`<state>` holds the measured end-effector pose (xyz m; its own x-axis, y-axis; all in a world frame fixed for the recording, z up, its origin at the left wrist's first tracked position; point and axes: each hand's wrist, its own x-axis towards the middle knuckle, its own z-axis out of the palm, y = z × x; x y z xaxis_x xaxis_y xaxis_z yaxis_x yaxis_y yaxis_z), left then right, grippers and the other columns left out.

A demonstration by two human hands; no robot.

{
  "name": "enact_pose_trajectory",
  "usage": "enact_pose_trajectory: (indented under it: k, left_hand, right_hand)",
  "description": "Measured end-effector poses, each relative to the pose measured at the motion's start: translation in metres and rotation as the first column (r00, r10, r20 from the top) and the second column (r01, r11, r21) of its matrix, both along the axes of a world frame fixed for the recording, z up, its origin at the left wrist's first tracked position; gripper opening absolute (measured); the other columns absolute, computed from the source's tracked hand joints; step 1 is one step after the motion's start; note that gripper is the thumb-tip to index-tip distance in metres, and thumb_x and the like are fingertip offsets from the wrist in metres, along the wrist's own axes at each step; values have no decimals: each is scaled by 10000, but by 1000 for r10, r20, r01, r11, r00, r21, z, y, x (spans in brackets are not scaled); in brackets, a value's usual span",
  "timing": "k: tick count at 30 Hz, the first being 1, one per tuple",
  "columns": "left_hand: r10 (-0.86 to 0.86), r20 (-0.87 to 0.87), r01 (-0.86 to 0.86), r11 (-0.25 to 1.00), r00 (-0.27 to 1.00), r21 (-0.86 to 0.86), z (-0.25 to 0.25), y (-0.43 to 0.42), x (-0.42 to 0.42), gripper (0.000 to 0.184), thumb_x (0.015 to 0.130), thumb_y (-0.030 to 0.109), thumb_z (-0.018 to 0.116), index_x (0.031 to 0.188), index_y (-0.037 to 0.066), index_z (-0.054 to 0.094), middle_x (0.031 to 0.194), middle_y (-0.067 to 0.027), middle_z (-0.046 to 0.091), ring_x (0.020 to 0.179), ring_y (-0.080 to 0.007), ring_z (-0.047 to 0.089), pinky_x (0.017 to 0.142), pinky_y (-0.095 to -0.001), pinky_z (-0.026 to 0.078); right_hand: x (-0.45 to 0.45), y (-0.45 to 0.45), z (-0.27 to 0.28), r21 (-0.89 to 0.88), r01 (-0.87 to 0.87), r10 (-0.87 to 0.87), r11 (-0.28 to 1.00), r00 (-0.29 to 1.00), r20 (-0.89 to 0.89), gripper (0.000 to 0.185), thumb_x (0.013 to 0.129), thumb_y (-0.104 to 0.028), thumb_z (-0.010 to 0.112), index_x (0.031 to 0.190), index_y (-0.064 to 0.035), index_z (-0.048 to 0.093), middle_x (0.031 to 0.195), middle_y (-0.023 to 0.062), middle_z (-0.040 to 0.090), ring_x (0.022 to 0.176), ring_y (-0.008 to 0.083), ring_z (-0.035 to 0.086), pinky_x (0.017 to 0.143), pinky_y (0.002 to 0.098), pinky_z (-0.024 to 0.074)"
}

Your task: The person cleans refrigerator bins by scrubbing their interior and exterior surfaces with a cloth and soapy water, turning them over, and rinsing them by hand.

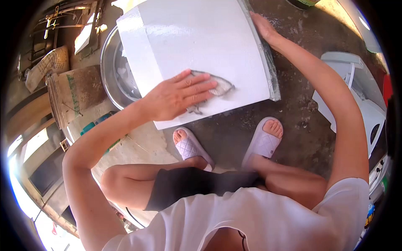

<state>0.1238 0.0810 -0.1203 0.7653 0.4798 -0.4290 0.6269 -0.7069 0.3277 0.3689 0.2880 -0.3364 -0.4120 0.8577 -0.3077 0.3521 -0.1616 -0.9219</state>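
Note:
A large white panel [201,42] with a wet, glossy surface lies tilted in front of me, its near edge above my feet. My left hand [180,94] rests flat on its lower part, fingers stretched out over a grey-white cloth [222,86]. The cloth sticks out beyond the fingertips and below the palm. At the panel's right side, my right hand [264,31] lies against the edge with its fingers extended. Part of those fingers is hidden at the edge. A round metal basin [107,69] shows under the panel's left side.
My feet in pale slippers [261,144] stand on the dark, wet floor below the panel. White plastic parts [364,104] lie at the right. A worn box [79,94] and a green bottle [88,128] are at the left, with a metal rack behind.

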Motion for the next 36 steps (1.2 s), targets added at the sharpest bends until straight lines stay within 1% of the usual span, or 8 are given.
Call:
enact_pose_trajectory:
  k: [2, 5, 11, 17, 21, 25, 30, 36]
  left_hand:
    - [239, -99, -201, 934, 966, 296, 0, 32, -51, 741, 769, 97, 632, 1423, 185, 293, 1499, 2, 246, 1396, -191, 183, 1164, -418, 117]
    - [353, -178, -169, 757, 918, 631, -7, 61, -124, 551, 945, 315, 410, 1451, 211, 218, 1509, -32, 205, 1402, -189, 145, 1168, -398, 80]
    - [47, 20, -45, 992, 999, -122, 22, -60, -28, 625, 805, 116, 550, 1391, 176, 343, 1520, 18, 190, 1403, -181, 164, 1158, -375, 174]
    - [359, -64, -344, 923, 931, 170, 33, -62, -109, 700, 702, 65, 601, 1365, 75, 376, 1474, -59, 307, 1377, -234, 254, 1132, -396, 233]
    - [-27, 156, 26, 1000, 987, 7, 23, -78, -61, 448, 854, 103, 449, 1300, 66, 446, 1463, -51, 331, 1352, -195, 312, 1109, -387, 286]
    - [240, 54, -246, 956, 969, 159, 25, -56, -67, 426, 827, 87, 498, 1252, 55, 492, 1453, -49, 350, 1327, -203, 356, 1084, -385, 322]
    - [9, 248, -47, 988, 969, 149, 12, -75, -70, 468, 750, 73, 564, 1216, 43, 537, 1365, -92, 468, 1285, -230, 414, 1052, -379, 347]
    - [143, 192, -169, 977, 971, 127, 15, -75, -73, 447, 760, 86, 581, 1207, 97, 556, 1388, -7, 452, 1246, -187, 447, 1019, -345, 369]
  right_hand:
    - [2, 2, 6, -61, 15, -20, 998, 996, -84, 580, 950, -508, 327, 1234, -40, 518, 1200, 129, 558, 1096, 219, 511, 944, 320, 371]
    - [9, 12, -13, -146, -42, 20, 988, 988, -153, 587, 958, -491, 328, 1301, -39, 478, 1235, 97, 542, 1099, 174, 502, 950, 285, 370]
    - [-3, -8, 25, -130, 79, -97, 988, 986, -137, 519, 971, -431, 347, 1243, -18, 505, 1234, 108, 546, 1142, 180, 487, 966, 293, 351]
    - [1, -3, 12, -124, 91, -109, 988, 983, -147, 533, 973, -421, 345, 1304, -20, 464, 1270, 113, 524, 1159, 182, 473, 988, 283, 333]
    - [-3, -6, 35, -227, 73, -86, 971, 995, -47, 538, 974, -408, 346, 1336, -20, 434, 1321, 125, 487, 1195, 194, 453, 1016, 284, 308]
    - [6, -1, 14, -103, 44, -54, 994, 994, -95, 542, 979, -398, 335, 1359, -18, 405, 1349, 111, 462, 1215, 186, 439, 1027, 278, 300]
    - [3, -5, 21, -89, 62, -67, 994, 996, -56, 549, 984, -401, 326, 1371, -17, 389, 1355, 88, 458, 1226, 168, 432, 1031, 269, 304]
    - [1, -7, 22, -113, 101, -111, 988, 991, -81, 553, 972, -416, 344, 1333, -7, 434, 1327, 113, 480, 1202, 182, 443, 1021, 274, 304]
